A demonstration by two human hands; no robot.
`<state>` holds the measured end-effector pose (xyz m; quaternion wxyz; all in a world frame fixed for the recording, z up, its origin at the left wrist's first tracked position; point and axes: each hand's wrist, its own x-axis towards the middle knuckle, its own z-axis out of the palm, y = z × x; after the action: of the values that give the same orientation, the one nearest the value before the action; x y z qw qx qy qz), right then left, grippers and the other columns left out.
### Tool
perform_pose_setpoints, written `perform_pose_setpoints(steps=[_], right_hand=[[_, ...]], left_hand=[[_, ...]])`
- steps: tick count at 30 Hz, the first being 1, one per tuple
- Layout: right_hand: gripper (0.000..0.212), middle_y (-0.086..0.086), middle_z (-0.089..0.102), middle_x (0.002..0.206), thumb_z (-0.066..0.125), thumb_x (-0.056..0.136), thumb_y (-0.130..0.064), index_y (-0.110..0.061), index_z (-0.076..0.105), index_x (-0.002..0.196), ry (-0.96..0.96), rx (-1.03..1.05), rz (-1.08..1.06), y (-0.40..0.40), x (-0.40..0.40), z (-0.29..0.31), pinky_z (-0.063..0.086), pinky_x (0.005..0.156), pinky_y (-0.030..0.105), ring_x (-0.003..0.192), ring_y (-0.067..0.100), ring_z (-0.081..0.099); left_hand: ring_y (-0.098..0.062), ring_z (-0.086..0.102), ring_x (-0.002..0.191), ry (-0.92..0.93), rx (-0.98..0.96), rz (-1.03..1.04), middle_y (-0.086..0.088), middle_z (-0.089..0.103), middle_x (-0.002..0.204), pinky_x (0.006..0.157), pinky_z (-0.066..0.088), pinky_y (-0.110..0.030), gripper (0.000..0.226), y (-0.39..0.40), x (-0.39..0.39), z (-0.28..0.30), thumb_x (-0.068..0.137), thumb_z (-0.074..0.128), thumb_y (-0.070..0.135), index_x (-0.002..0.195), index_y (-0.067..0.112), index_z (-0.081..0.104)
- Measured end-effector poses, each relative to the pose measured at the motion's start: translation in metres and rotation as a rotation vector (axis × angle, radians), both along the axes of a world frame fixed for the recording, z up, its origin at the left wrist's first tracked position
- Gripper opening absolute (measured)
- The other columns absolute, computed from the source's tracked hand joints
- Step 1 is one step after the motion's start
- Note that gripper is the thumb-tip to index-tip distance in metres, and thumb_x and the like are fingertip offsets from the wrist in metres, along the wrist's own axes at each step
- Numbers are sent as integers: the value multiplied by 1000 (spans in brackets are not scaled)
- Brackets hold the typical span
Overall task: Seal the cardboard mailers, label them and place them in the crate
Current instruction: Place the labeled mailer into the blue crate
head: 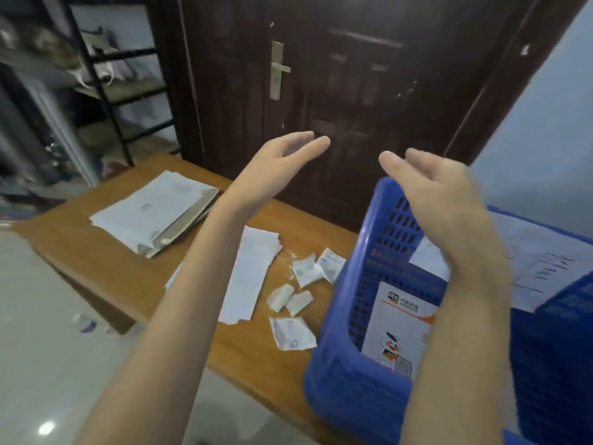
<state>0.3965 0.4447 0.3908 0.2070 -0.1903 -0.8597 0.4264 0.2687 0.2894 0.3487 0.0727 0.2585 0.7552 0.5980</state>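
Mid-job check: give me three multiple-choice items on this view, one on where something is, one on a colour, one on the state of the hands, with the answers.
1. Where does the stack of mailers lie?
A. on the table's far left part
B. in the crate
C. on the floor

2. What colour is the crate?
A. red
B. blue
C. grey

3. What are the left hand and right hand doing?
A. gripping a mailer
B. pressing a label
C. raised, holding nothing

Answers: 1 A, the stack rests on the table left of the arms. 2 B, its perforated walls are blue. 3 C, both hands are in the air with relaxed fingers.
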Motion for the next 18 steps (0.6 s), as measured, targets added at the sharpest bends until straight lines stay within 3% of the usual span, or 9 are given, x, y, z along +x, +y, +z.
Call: perform_pose_setpoints(steps=[5,11,14,18], right_hand=[[67,-5,42,148,55,91,-50,-20,35,147,64,-43,117,-99,-77,-10,31,111,26,134,7,40],[65,-7,43,147,51,92,-51,-22,35,147,-5,-185,190,-200,-163,-65,33,107,27,134,9,41],[60,-3,48,143,51,94,-47,-13,41,142,-82,-256,195,-231,-197,-97,33,104,26,127,11,46],[56,19,45,138,50,97,-39,4,43,132,-175,-325,206,-261,-233,-141,35,107,41,129,31,42]], left_hand=[[-1,49,124,-49,118,227,9,53,137,106,40,-24,51,-122,-60,-13,94,53,45,139,20,49],[-3,46,126,-158,108,447,11,52,136,105,38,-25,47,-250,-112,-66,95,48,49,135,24,51],[-4,47,123,-229,92,543,13,53,129,99,37,-21,44,-295,-128,-98,95,49,49,132,24,53],[-6,47,121,-317,37,622,10,53,131,94,36,-21,49,-331,-149,-142,96,49,47,135,19,52]])
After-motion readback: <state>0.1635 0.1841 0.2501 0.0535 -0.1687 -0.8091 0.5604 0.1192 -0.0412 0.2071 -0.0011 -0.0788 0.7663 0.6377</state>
